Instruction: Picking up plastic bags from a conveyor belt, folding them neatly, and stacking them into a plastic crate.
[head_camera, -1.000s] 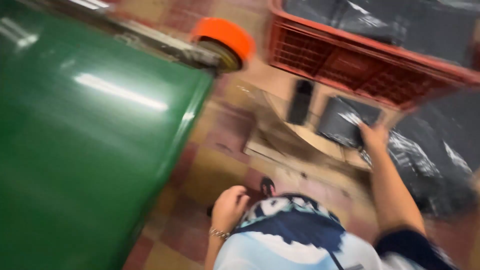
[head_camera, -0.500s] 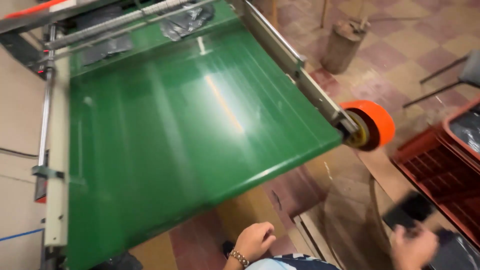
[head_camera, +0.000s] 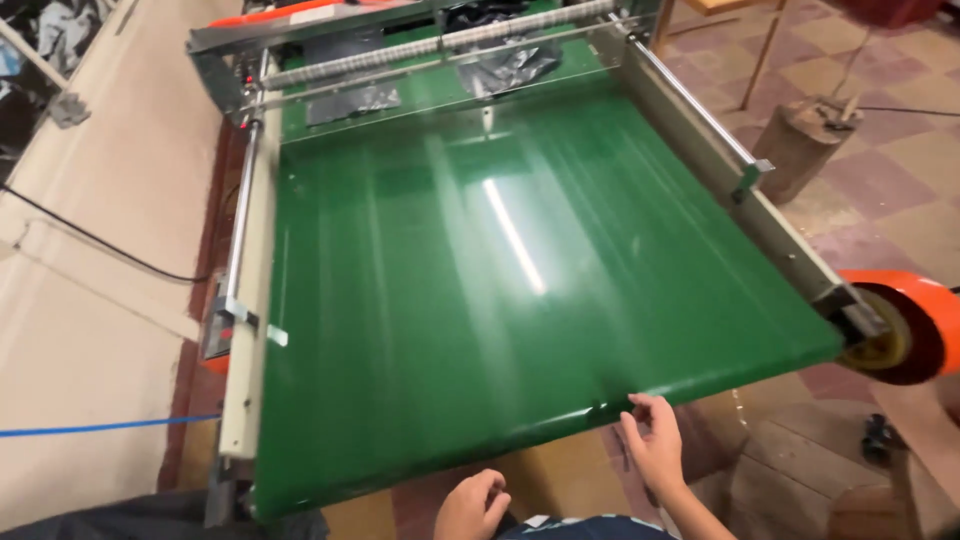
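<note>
Green belt (head_camera: 520, 280), sloping; right hand (head_camera: 655, 445) at its near edge, fingers spread, empty, fingertips touching; left hand (head_camera: 472, 505) below it, loosely curled, empty; orange roller (head_camera: 915, 325) at its right corner.

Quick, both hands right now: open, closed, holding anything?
Left hand: loosely curled, empty, below the belt edge.
Right hand: open, empty, fingertips at the belt's near edge.
</note>
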